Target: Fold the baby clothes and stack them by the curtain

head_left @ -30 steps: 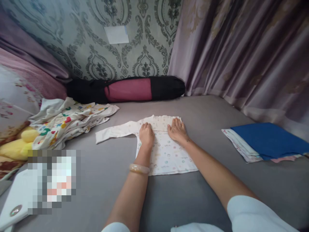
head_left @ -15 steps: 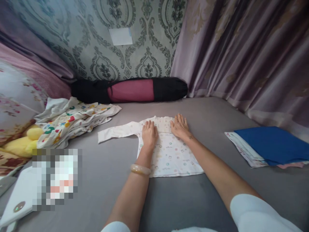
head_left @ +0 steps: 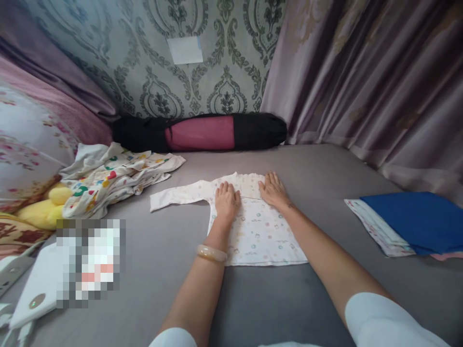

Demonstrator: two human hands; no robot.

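Observation:
A small white long-sleeved shirt (head_left: 257, 236) with a fine pastel print lies flat on the grey sheet (head_left: 152, 270). Its left-hand sleeve stretches out to the left, while the other sleeve is folded across the upper chest. My left hand (head_left: 227, 200) rests flat on the shirt near the left shoulder, fingers pointing away from me. On the right shoulder edge lies my right hand (head_left: 274, 189), palm down with its fingers extended. Neither hand grips the cloth. A pale bangle (head_left: 211, 253) circles my left wrist.
Right of the shirt is a folded stack topped by blue cloth (head_left: 412, 219). Rumpled printed clothes (head_left: 108, 178) and a yellow plush (head_left: 39, 212) lie left, near a white device (head_left: 39, 284) with cables. A black and pink roll bag (head_left: 200, 133) sits against the wall.
The view has shifted slightly, so the surroundings sit a little differently in the picture. Both hands stay on the shirt in nearly the same places, and the shirt keeps its shape.

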